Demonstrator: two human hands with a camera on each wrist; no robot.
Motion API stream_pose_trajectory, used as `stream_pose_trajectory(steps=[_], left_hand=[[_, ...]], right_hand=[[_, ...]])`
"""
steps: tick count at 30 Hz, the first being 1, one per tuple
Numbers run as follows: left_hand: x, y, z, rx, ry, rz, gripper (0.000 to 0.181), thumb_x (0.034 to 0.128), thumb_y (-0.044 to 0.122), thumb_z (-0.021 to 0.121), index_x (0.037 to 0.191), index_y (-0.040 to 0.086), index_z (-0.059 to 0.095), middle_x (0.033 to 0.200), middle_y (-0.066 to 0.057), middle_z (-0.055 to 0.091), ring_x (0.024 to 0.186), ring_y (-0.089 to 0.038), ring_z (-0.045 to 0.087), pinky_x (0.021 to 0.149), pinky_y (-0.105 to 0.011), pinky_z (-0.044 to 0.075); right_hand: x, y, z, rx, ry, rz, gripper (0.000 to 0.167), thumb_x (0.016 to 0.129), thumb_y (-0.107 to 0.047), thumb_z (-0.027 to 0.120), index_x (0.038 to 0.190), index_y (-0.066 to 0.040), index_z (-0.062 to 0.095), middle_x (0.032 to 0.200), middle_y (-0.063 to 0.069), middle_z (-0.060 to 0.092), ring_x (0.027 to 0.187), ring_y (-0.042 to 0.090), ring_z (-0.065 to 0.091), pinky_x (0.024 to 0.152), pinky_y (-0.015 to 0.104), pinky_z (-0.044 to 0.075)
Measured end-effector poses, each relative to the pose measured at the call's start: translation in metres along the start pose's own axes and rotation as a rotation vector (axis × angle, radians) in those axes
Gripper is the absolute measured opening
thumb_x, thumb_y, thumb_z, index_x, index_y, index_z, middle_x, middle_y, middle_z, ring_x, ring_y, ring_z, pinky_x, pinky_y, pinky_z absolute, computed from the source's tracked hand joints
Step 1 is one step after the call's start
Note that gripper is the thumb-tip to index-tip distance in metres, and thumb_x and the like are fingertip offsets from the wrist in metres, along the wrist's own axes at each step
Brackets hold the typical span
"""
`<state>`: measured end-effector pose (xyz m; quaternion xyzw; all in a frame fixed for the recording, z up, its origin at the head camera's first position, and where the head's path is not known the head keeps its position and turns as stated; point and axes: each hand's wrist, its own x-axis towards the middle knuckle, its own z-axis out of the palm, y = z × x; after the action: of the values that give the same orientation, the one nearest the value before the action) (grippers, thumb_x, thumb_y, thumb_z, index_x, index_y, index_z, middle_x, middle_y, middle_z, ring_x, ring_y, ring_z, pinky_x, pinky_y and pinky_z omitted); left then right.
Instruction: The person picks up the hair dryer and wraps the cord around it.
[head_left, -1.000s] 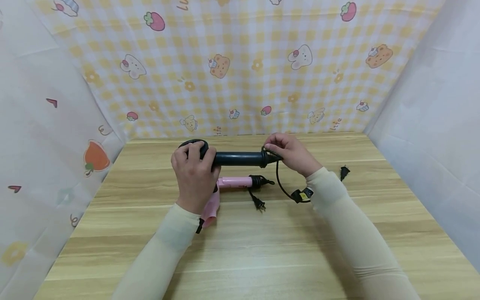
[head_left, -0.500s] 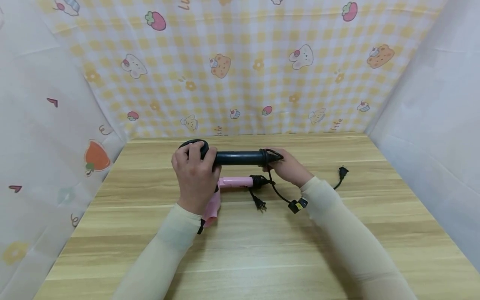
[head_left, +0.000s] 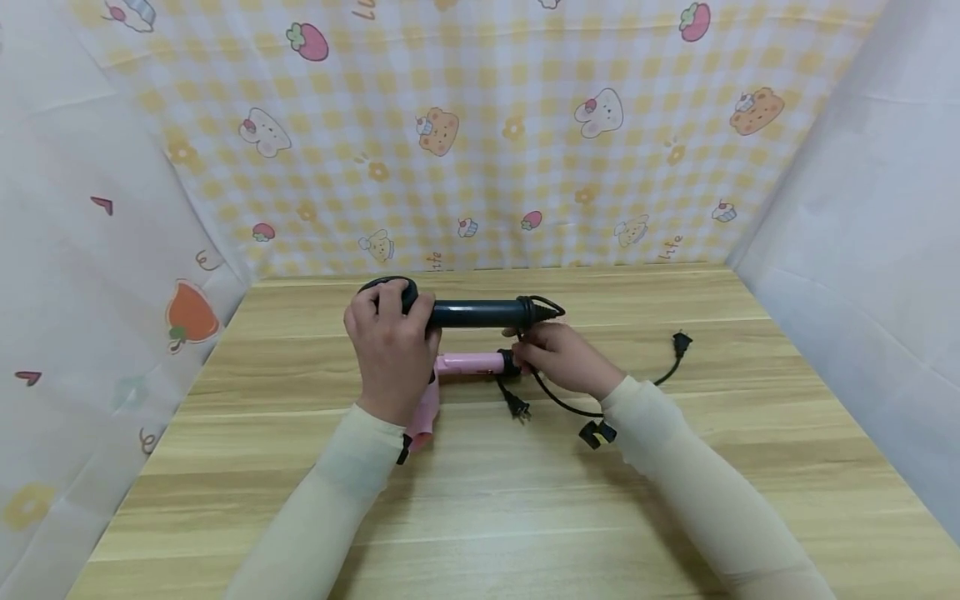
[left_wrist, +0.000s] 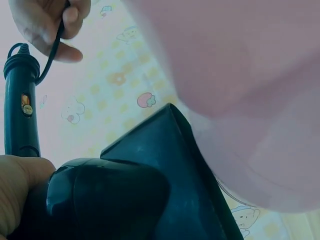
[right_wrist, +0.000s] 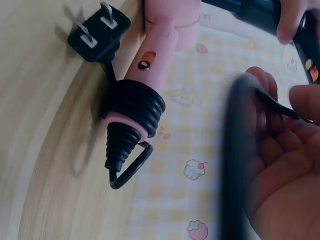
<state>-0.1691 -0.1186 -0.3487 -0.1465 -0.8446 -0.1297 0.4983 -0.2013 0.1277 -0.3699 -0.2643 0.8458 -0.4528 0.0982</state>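
Observation:
My left hand [head_left: 392, 354] grips a black hair dryer [head_left: 480, 314] where handle and body meet, holding it above the table with the handle pointing right. In the left wrist view its flat nozzle [left_wrist: 170, 165] and switched handle [left_wrist: 21, 120] show. The power cord [head_left: 558, 402] is looped at the handle's end. Just below that end, my right hand [head_left: 566, 358] pinches the cord between thumb and fingers. Behind and below lies a pink hair dryer [head_left: 471, 363], partly hidden by my left hand; its black cord [right_wrist: 132, 107] is coiled round the handle.
The pink dryer's plug [head_left: 517, 407] rests on the wooden table [head_left: 495, 517]. Farther right lies the black dryer's plug [head_left: 682, 342]. A small black piece with a yellow mark [head_left: 597, 433] sits beneath my right wrist. A patterned cloth [head_left: 480, 183] closes off the back.
My right hand has moved from the handle's tip, behind it and then down to its near side, carrying the cord around. My left hand and the black dryer have barely moved.

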Motion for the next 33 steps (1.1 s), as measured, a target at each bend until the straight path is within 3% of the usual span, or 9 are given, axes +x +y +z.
stream_pose_trajectory(steps=[3, 11, 17, 20, 27, 33], left_hand=[[0.000, -0.002, 0.001, -0.002, 0.001, -0.017, 0.018, 0.0789, 0.008, 0.079, 0.096, 0.005, 0.073, 0.115, -0.019, 0.056, 0.105, -0.044, 0.045, 0.088, -0.059, 0.037], [0.000, -0.002, 0.000, -0.011, 0.000, -0.016, 0.020, 0.0786, 0.010, 0.080, 0.096, 0.006, 0.072, 0.115, -0.019, 0.055, 0.105, -0.044, 0.044, 0.088, -0.059, 0.036], [0.000, -0.002, -0.001, 0.002, -0.002, -0.019, 0.020, 0.0786, 0.009, 0.080, 0.097, 0.007, 0.072, 0.116, -0.019, 0.055, 0.104, -0.043, 0.044, 0.087, -0.058, 0.037], [0.000, -0.001, -0.001, 0.008, -0.008, -0.016, 0.021, 0.0785, 0.009, 0.080, 0.098, 0.007, 0.072, 0.116, -0.019, 0.054, 0.105, -0.044, 0.044, 0.087, -0.058, 0.037], [0.000, 0.000, -0.002, 0.005, -0.024, -0.016, 0.023, 0.0767, 0.008, 0.082, 0.098, 0.007, 0.072, 0.116, -0.018, 0.054, 0.105, -0.044, 0.044, 0.087, -0.058, 0.036], [0.001, -0.001, -0.002, 0.014, -0.034, -0.021, 0.023, 0.0779, 0.010, 0.082, 0.099, 0.007, 0.073, 0.116, -0.018, 0.055, 0.105, -0.043, 0.044, 0.087, -0.057, 0.037]], right_hand=[[-0.004, -0.003, 0.002, -0.064, -0.026, -0.021, 0.028, 0.102, -0.015, 0.052, 0.127, -0.007, 0.061, 0.076, 0.005, 0.066, 0.069, 0.021, 0.063, 0.064, 0.035, 0.049], [-0.017, -0.021, 0.006, -0.150, -0.038, -0.040, 0.034, 0.099, -0.014, 0.059, 0.132, -0.006, 0.058, 0.072, -0.003, 0.064, 0.063, 0.017, 0.061, 0.054, 0.031, 0.048], [-0.027, -0.032, 0.003, -0.261, 0.017, -0.136, 0.005, 0.095, -0.010, 0.060, 0.098, -0.012, 0.063, 0.064, -0.009, 0.049, 0.053, 0.006, 0.045, 0.051, 0.025, 0.038], [-0.030, -0.034, 0.001, -0.287, 0.045, -0.165, 0.008, 0.093, -0.009, 0.062, 0.088, -0.015, 0.059, 0.062, -0.009, 0.042, 0.052, 0.005, 0.038, 0.051, 0.025, 0.034], [-0.036, -0.040, -0.004, -0.315, 0.064, -0.165, 0.006, 0.091, -0.008, 0.060, 0.090, -0.015, 0.061, 0.062, -0.010, 0.043, 0.051, 0.004, 0.038, 0.049, 0.024, 0.033], [-0.041, -0.049, -0.012, -0.297, 0.126, -0.180, 0.013, 0.092, -0.006, 0.059, 0.098, -0.013, 0.068, 0.061, -0.009, 0.046, 0.049, 0.004, 0.037, 0.048, 0.024, 0.034]])
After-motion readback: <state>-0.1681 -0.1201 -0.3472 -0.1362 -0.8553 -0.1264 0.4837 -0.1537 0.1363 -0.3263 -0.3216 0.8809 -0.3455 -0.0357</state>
